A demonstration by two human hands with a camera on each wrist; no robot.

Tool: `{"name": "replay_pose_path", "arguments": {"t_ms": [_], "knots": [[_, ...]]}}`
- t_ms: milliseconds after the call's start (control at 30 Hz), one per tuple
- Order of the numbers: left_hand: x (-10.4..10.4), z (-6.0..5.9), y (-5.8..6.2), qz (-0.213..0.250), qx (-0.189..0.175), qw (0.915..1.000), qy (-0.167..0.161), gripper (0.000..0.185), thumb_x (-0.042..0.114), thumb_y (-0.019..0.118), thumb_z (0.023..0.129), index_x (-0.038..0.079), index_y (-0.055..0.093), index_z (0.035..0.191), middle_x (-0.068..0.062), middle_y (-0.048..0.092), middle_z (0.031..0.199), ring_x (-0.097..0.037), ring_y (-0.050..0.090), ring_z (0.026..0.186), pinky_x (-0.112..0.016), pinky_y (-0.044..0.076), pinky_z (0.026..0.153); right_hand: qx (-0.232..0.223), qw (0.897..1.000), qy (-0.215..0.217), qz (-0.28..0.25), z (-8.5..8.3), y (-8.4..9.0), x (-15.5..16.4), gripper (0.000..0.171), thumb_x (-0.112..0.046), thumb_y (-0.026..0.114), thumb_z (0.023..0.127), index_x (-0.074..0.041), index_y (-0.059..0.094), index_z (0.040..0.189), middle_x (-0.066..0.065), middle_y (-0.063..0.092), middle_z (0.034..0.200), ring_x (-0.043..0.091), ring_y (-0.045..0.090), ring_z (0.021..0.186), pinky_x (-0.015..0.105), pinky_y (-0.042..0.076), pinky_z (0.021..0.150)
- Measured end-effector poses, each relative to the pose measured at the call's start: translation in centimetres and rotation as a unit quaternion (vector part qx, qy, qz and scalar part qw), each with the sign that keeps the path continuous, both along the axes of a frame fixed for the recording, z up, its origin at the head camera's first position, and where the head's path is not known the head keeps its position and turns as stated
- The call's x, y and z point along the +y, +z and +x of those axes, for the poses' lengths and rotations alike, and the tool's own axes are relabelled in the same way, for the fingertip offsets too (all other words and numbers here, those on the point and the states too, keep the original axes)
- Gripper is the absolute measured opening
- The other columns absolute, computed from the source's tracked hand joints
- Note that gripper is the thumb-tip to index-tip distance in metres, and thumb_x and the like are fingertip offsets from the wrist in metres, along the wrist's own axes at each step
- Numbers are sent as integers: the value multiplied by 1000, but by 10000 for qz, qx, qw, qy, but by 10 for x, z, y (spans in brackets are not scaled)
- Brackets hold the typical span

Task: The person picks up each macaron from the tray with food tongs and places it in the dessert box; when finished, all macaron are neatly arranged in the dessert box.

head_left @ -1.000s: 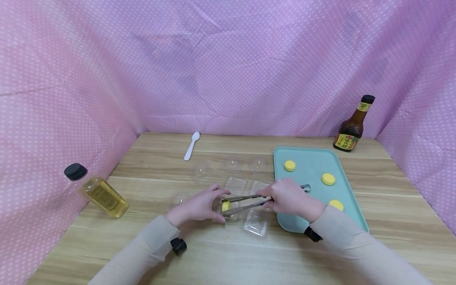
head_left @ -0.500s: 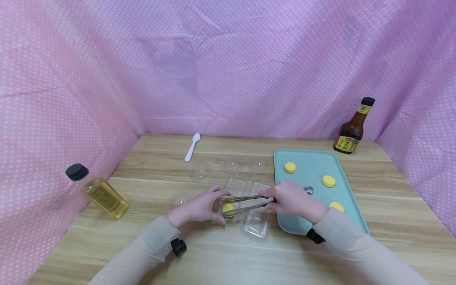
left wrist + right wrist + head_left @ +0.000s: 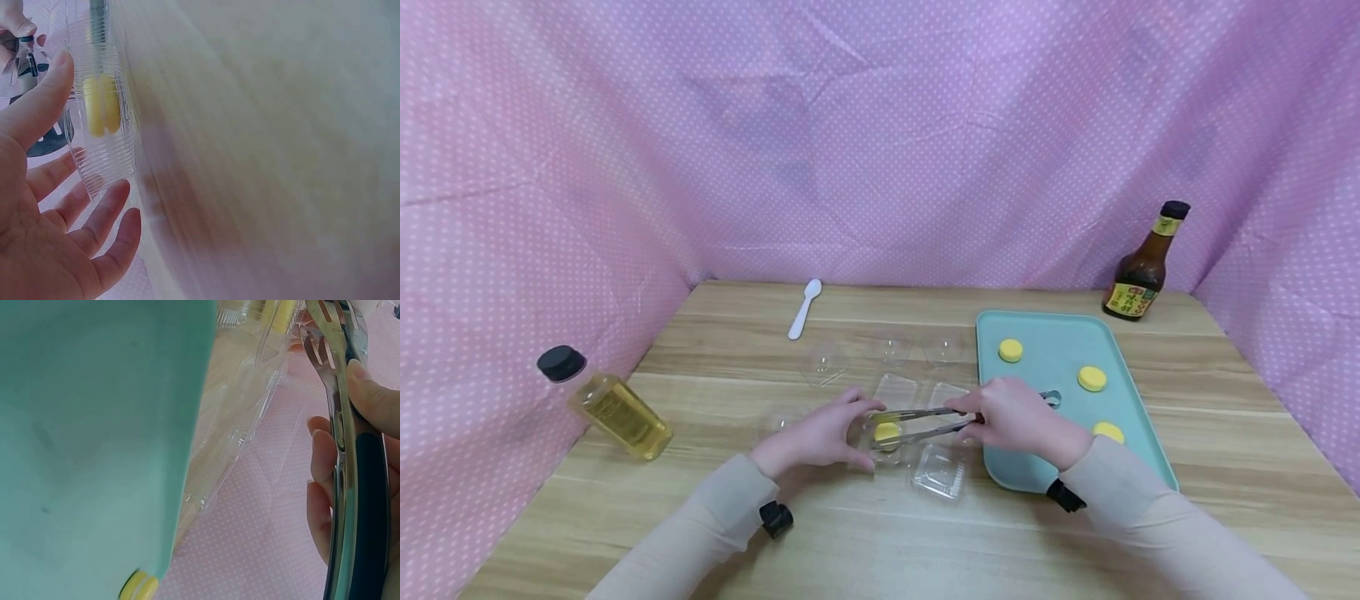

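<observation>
My left hand (image 3: 820,429) holds the near left part of a clear plastic container between thumb and fingers. Ridged container walls (image 3: 84,165) show between them in the left wrist view. A round yellow macaron (image 3: 887,437) sits in that container, two shells with a paler line between. With my right hand (image 3: 1011,417) I grip metal serving tongs (image 3: 925,434) with dark handle grips. Their arms are spread, reaching leftward over the container on either side of the macaron. Fork-like tong tips (image 3: 322,350) show in the right wrist view.
A teal tray (image 3: 1052,333) at the right bears several yellow macarons (image 3: 1092,378). More clear plastic containers (image 3: 939,472) lie around the hands. A white spoon (image 3: 805,308), a brown sauce bottle (image 3: 1138,271) and an oil bottle (image 3: 625,417) stand or lie farther out.
The macaron has gone from upright between the tong tips to lying flat in the container. The tong arms are now spread wider around it. My left hand has stayed in place.
</observation>
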State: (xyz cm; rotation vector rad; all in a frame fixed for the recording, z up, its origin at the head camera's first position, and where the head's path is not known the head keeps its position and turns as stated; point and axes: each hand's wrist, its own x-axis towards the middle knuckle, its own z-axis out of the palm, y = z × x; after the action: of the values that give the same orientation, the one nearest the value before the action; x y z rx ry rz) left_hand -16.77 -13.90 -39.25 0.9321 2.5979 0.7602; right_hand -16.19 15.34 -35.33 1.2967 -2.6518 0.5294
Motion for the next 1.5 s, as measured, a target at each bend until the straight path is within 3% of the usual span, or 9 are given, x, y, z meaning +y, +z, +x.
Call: {"name": "replay_pose_path", "arguments": {"t_ms": [267,500,700,1067,1200,1500], "knots": [[1,1,1,-101,3,9999,116,79,32,83,70,7,48,136,-3,47,114,-14,50,98,-33,47,88,-71,9998,-84,-147,2,1,5,29,-13,81,72,-10,74,100,-1,72,78,-5,41,51,13,33,43],[1,3,3,-232,-41,9997,82,81,31,82,72,3,45,138,-6,45,123,-16,51,106,-36,47,95,-318,9989,-242,-256,6,3,15,37,-11,81,71,-7,73,106,6,74,92,-4,52,57,13,41,47],[1,3,6,-172,-10,9998,-55,80,28,83,71,5,45,139,-8,45,126,-20,52,111,-39,45,99,-561,9969,-454,-324,10,0,28,40,-12,81,71,-6,71,110,8,73,100,-6,48,56,13,40,47],[1,2,12,-252,185,9994,-120,88,28,85,67,0,42,139,-12,46,132,-25,49,119,-43,41,104,-773,9921,-879,-442,12,1,52,41,-13,81,71,-7,71,111,0,73,86,-5,46,56,16,40,45],[2,3,15,-208,266,9994,-31,85,28,82,71,1,42,140,-13,47,133,-25,49,119,-43,42,103,-757,9909,-1005,-475,12,3,59,43,-13,82,71,-6,70,111,-5,70,79,-4,45,57,16,40,44],[13,5,20,-148,903,9957,-152,73,33,78,76,4,48,136,-12,50,132,-25,51,119,-42,44,101,-420,9882,-1357,-577,16,2,78,48,-15,84,68,-5,69,112,-3,67,77,-3,37,53,17,35,44]]}}
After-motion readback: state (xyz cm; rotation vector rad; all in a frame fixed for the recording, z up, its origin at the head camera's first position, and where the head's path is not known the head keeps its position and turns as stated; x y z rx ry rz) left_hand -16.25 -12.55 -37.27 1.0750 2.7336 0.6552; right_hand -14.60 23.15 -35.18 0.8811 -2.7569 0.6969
